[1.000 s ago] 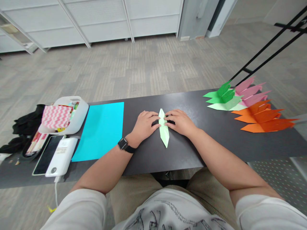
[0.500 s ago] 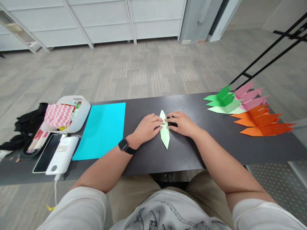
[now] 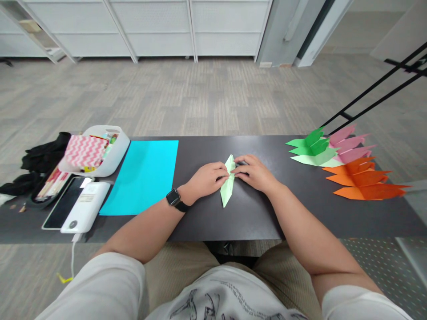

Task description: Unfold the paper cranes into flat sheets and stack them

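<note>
A narrow, pointed piece of folded pale green paper (image 3: 227,191) stands out near the middle of the dark table (image 3: 200,222), its lower tip slanting to the left. My left hand (image 3: 209,178), with a black watch on the wrist, pinches the paper's left edge near its middle. From the other side, my right hand (image 3: 254,172) grips the right edge with thumb and fingertips. The fingers of both hands almost meet over the paper's centre and cover part of it.
A bright blue sheet (image 3: 143,173) lies left of my hands. Beyond it are a white basket (image 3: 115,153), a phone (image 3: 62,206), a white power bank (image 3: 86,206) and black cloth (image 3: 45,153). Green (image 3: 312,144), pink (image 3: 350,144) and orange folded papers (image 3: 367,182) stand on the right.
The pale green paper has turned, its lower tip swinging left and its upper tip right. Both hands stay on it. The whole view has shifted and levelled slightly.
</note>
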A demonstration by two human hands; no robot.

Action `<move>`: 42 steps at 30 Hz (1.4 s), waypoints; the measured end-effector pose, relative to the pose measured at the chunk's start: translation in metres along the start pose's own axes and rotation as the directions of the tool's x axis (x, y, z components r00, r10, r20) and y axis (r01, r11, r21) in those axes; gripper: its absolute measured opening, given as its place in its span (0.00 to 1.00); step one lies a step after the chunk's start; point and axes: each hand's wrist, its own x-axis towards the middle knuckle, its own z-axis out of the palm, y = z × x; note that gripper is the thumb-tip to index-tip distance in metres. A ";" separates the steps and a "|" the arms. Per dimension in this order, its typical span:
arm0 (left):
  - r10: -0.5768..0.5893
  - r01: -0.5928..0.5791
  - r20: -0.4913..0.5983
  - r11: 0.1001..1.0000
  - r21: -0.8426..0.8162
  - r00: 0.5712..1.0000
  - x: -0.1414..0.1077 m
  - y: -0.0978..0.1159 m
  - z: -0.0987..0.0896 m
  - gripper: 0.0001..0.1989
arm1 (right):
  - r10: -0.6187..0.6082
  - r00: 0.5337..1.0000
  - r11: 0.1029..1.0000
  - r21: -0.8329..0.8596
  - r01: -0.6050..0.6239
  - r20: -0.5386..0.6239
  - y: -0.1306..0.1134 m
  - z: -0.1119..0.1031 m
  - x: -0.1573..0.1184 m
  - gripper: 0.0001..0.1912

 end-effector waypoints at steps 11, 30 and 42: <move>-0.129 0.128 -0.045 0.992 -0.013 0.991 0.000 0.014 -0.010 0.15 | -0.049 0.995 0.996 -0.080 0.043 -0.083 -0.032 -0.008 0.007 0.10; -0.610 0.266 0.077 0.225 -0.937 0.789 0.009 0.020 -0.006 0.23 | 0.480 0.877 0.444 0.869 -0.218 -0.025 -0.046 0.007 0.015 0.23; -0.559 0.472 0.013 0.686 -0.554 0.829 0.007 0.014 -0.009 0.16 | 0.584 0.809 0.546 0.705 -0.453 0.068 -0.029 0.010 0.011 0.21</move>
